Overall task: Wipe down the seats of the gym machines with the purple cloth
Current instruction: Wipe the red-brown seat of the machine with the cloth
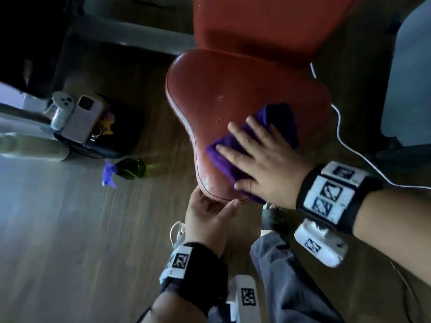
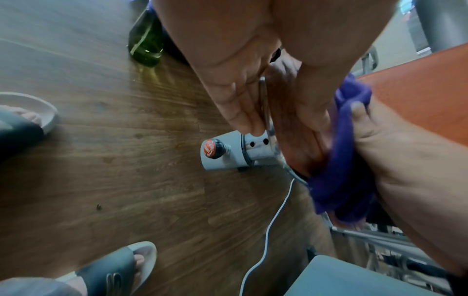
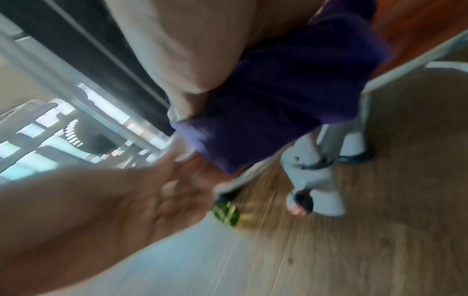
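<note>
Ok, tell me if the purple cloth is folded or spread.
Folded: the purple cloth shows thick layered edges under the right hand.

From my feed, a green spray bottle with a purple trigger sits on the wooden floor, just beside a black bag. On the bag rest a phone in a pale pink case and a white handheld device. A thin white cable trails along the right side.
</note>
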The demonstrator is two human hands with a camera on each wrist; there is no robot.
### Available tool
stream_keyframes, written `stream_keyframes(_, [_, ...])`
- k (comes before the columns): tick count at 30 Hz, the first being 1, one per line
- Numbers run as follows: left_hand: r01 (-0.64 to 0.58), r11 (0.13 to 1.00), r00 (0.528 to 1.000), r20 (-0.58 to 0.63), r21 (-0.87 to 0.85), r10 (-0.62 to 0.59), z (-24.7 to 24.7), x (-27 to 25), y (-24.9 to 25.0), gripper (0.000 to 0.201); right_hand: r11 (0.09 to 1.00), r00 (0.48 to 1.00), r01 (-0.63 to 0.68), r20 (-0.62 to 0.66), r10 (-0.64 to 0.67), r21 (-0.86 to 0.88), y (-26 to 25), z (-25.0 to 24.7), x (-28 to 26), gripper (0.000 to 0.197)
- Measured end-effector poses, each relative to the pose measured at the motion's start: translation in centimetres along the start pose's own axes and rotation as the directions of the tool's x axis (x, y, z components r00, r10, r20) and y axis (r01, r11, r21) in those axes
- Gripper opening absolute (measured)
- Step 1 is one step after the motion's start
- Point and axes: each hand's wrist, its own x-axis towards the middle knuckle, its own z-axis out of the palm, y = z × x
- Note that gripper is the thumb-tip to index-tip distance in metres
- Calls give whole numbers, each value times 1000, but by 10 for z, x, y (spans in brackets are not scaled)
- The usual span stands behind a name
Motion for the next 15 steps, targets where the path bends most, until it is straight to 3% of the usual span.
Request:
stream_keyframes(3, [34,999,999,-2,-24,-34,3,-4,-3,48,984,984,173,37,-172,-41,-20,6,-8,73])
stream_keyframes(5, [59,998,998,6,-38,-59,2,-2,-4,42,983,982,184,36,-184,1,-7,2,6,69])
stream_keyframes(8, [48,999,999,6,17,-48,2,-2,1,38,996,1000,0,11,-1,90,18,-15,38,67])
stream_keyframes(11, [46,999,999,-9,-15,-46,3,-3,1,39,988,988,-140,82,135,60,17,-23,58,64])
stream_keyframes(13, [60,992,997,-35,-109,-64,9,-5,1,42,999,994,-45,98,48,-27,2,-27,57,64])
stream_keyframes(15, [93,969,994,-35,-229,-104,15,-9,-1,40,977,978,183,115,-171,-106,-16,-26,46,65])
